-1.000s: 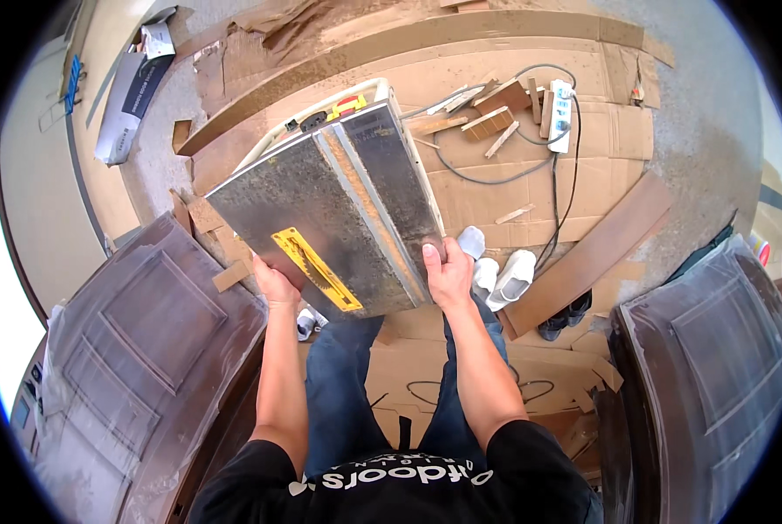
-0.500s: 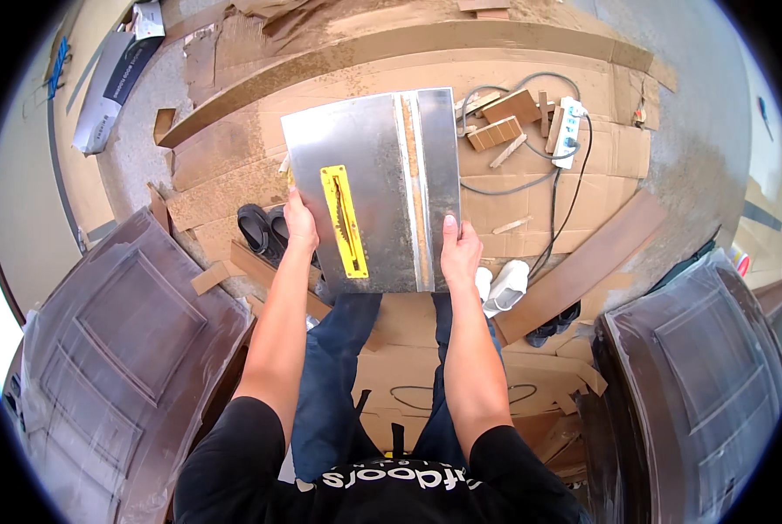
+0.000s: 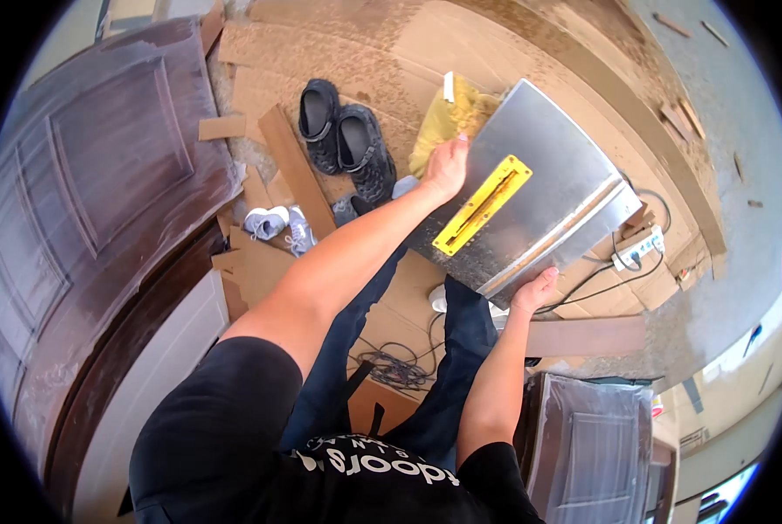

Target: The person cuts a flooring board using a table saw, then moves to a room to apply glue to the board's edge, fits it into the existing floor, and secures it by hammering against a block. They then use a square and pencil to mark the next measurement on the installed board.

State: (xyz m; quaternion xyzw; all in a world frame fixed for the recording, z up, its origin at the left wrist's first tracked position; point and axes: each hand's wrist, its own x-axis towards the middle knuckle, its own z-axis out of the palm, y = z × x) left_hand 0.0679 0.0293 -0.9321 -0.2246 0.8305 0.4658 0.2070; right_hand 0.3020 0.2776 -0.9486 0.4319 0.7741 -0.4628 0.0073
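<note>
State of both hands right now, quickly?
Left hand: holding one edge of the metal saw table.
Right hand: holding its opposite edge.

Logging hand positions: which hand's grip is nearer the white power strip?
Right. The right-hand grip lies left of and slightly below the power strip in the picture; the left-hand grip is farther left, across the metal panel.

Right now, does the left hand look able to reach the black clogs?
Probably not: the left hand holds the saw table by its edge and would first need to let go, though the way to the black clogs seems free.
</note>
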